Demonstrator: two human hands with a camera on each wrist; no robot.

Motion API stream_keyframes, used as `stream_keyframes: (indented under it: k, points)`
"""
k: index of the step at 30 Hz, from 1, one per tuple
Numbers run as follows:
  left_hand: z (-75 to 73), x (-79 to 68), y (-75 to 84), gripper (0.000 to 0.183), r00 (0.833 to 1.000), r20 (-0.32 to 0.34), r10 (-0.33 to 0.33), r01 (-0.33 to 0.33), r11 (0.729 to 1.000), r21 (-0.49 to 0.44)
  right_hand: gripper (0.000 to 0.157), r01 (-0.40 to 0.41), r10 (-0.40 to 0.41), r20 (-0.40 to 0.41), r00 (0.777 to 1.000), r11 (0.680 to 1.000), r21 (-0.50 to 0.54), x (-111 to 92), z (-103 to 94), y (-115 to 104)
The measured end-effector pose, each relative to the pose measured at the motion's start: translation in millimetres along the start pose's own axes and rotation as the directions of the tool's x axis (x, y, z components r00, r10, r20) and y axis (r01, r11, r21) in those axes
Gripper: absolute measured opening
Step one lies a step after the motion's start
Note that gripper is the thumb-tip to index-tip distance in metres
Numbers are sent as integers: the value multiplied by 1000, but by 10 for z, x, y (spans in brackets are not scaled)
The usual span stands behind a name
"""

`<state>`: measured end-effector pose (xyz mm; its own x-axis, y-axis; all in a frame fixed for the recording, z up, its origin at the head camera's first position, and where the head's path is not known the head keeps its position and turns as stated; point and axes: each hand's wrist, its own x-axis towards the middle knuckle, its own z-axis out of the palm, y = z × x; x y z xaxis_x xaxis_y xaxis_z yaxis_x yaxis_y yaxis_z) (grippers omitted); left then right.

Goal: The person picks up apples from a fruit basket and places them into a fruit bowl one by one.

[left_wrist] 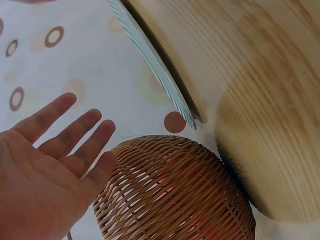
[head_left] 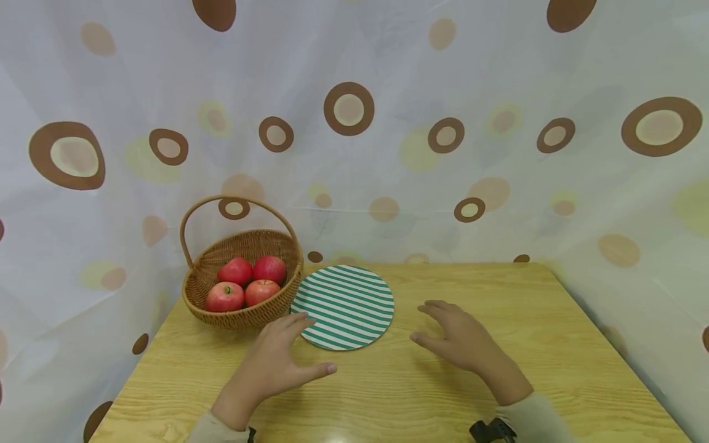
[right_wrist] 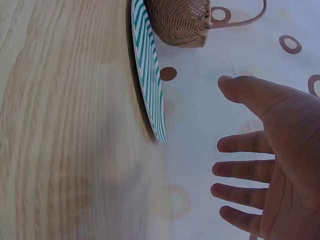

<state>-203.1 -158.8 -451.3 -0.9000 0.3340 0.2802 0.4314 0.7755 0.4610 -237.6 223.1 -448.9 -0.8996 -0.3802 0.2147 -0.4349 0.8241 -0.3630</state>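
Only the head view shows four apples (head_left: 260, 292) inside the basket (head_left: 244, 317); left hand (head_left: 271, 363) and right hand (head_left: 465, 339) spread, gripping nothing.

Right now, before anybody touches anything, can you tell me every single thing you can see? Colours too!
Apples: 4, red, in the basket
Basket: 1, brown wicker with a hoop handle, far left part of the table
Striped disc: 1, green and white, flat on the table, right of the basket
Table: 1, yellowish wood, under the basket and disc
Spotted cloth: white with brown, tan and yellow spots, behind and beside the table; number of pieces unclear
Sleeves: 2, beige, bottom of the head view
Straps: 2, black, at the wrists
Left grip: 1, near the basket
Right grip: 1, right of the disc
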Motion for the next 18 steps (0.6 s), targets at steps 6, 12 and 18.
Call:
stream_keyframes:
  k: [6, 12, 18]
  points:
    - [12, 27, -25, 100, 999, 29, -15, 15, 1000, 2, 69, 24, -25, 27, 999, 1000, 11, 25, 72, -45]
    - [34, 26, -60, 97, 999, 36, -26, 26, 1000, 2, 67, 36, -37, 60, 998, 999, 15, 67, 153, -101]
    - [69, 31, -90, 100, 997, 68, -46, 47, 999, -5, 67, 62, -62, 68, 996, 998, 4, 116, 235, -138]
